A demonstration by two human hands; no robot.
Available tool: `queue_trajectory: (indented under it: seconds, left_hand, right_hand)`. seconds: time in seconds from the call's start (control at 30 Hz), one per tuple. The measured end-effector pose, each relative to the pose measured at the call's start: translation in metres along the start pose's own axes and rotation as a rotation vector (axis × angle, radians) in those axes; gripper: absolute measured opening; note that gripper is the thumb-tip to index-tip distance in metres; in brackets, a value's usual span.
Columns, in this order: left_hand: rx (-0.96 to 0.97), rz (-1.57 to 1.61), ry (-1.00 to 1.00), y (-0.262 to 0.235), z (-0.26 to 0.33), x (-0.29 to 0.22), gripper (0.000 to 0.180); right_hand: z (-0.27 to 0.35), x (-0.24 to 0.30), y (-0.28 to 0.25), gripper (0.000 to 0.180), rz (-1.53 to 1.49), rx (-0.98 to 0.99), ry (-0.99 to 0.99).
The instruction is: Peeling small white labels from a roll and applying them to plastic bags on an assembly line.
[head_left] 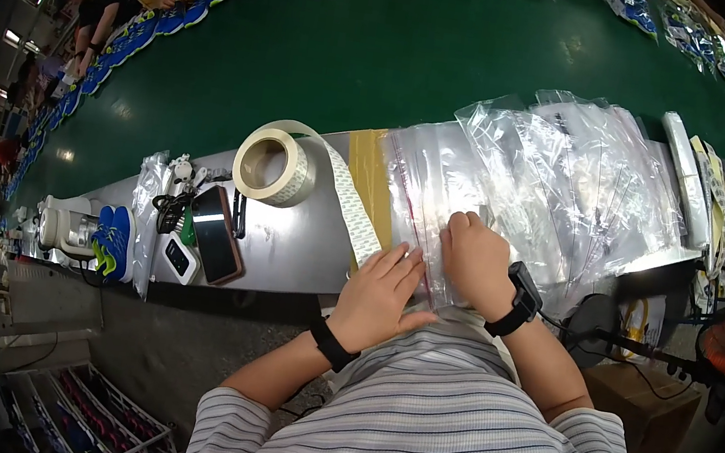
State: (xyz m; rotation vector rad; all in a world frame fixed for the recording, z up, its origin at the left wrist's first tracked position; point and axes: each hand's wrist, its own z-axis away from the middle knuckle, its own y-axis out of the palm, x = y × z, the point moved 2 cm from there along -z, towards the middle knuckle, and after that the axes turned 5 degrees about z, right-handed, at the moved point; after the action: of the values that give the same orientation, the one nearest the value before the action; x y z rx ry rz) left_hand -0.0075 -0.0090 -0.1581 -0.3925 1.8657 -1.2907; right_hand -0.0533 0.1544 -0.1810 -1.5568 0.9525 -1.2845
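Right of a sticker roll (297,177), a person's left hand (379,293) lies flat, fingers extended, at the sticker strip's (347,201) end beside clear bags (569,164); the right hand (479,261) curls over the bags, whether pinching 1 cannot be told. A dragging fingertip could set a sticker askew; slick, overlapping bags could slide if pushed. The strip arcs between roll and hands; left of the roll, 1 phone (218,238) and blue shoes (112,242) crowd the desk (284,248).

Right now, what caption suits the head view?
Left hand and right hand at clear bags, white roll nearby.
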Motion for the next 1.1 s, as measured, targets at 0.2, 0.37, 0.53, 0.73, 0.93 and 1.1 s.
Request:
queue_trajectory:
  seconds: [0.2,0.37,0.53,0.73,0.93,1.1]
  left_hand:
    - [-0.012,0.075,0.002,-0.005,0.006,0.007,0.061]
    - [0.038,0.526,-0.119,-0.043,-0.028,0.009,0.051]
    - [0.252,2.266,-0.267,0.008,-0.116,0.025,0.057]
    - [0.255,1.644,-0.676,0.047,-0.118,0.026,0.035]
    - [0.489,1.205,-0.542,0.060,-0.154,0.018,0.039]
    - [0.658,1.944,-0.642,0.015,-0.109,0.029,0.085]
  right_hand:
    - [0.003,-0.045,-0.018,0.013,-0.043,-0.282,0.188]
    - [0.010,-0.043,-0.035,0.014,-0.273,-0.206,0.181]
    - [0.013,-0.041,-0.025,0.013,-0.738,-0.160,0.339]
    - [0.032,-0.059,-0.062,0.011,-1.032,-0.342,0.416]
    - [0.030,-0.032,-0.064,0.011,-0.655,-0.285,-0.173]
    - [0.059,-0.012,-0.063,0.061,-0.547,-0.152,-0.153]
